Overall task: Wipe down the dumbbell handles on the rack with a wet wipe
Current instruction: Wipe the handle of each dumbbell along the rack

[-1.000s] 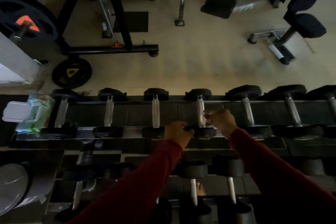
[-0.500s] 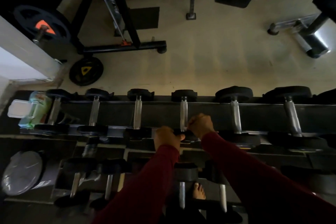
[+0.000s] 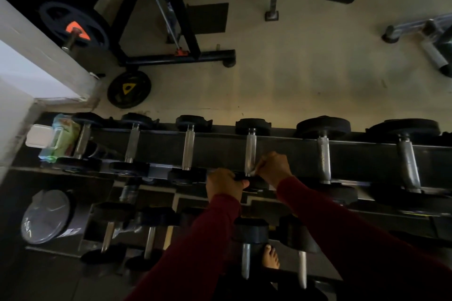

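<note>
Right hand (image 3: 274, 168) grips dumbbell handle (image 3: 251, 151); left hand (image 3: 224, 183) holds its head (image 3: 247, 181)

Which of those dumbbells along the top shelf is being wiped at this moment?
The fourth dumbbell from the left. It alone has hands on it: the right hand presses a wet wipe against its handle's near end, and the left hand grips its near head.

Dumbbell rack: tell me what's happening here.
A person in red sleeves is cleaning the top row of the rack. The right hand pinches a wet wipe against the near end of the fourth dumbbell handle from the left. The left hand grips that dumbbell's near head, apparently steadying it. The wipe pack sits open at the row's left end.
</note>
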A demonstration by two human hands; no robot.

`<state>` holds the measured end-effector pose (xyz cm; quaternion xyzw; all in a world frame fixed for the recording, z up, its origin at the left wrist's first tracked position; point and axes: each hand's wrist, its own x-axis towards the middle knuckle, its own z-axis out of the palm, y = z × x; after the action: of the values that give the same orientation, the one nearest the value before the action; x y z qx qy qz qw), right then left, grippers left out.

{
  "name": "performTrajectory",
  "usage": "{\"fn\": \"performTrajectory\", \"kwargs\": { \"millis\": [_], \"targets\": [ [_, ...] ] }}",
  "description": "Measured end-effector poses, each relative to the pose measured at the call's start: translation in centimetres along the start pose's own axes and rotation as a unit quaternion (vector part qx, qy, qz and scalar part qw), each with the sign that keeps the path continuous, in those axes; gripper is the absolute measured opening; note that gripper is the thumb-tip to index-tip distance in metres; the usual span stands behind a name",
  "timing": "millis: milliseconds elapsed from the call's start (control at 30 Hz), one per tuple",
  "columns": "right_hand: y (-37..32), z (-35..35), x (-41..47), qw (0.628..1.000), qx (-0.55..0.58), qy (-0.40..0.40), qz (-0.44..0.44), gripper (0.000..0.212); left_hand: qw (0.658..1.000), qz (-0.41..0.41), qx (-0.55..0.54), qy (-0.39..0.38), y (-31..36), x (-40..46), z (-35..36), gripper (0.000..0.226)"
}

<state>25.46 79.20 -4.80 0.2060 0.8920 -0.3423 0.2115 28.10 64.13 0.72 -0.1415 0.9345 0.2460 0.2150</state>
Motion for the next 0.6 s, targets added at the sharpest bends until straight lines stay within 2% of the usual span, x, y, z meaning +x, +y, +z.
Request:
{"fn": "performTrajectory", "kwargs": {
  "millis": [200, 333, 467, 600],
  "targets": [
    [-0.4, 0.1, -0.2, 0.998, -0.053, -0.012, 0.018, 0.010, 0.999, 0.003, -0.033, -0.003, -0.2, -0.3, -0.2, 0.019],
    [-0.6, -0.3, -0.5, 0.999, -0.027, 0.004, 0.024, 0.014, 0.999, 0.015, -0.036, -0.002, -0.2, -0.5, -0.5, 0.019],
    [-2.1, -0.2, -0.5, 0.998, -0.053, -0.011, 0.022, 0.035, 0.998, 0.015, -0.051, -0.024, -0.8, 0.0, -0.7, 0.021],
    [-3.1, 0.2, -0.4, 0.997, -0.050, 0.007, 0.062, 0.034, 0.991, 0.024, -0.117, -0.062, -2.5, 1.0, -1.0, 0.030]
  ]
}}
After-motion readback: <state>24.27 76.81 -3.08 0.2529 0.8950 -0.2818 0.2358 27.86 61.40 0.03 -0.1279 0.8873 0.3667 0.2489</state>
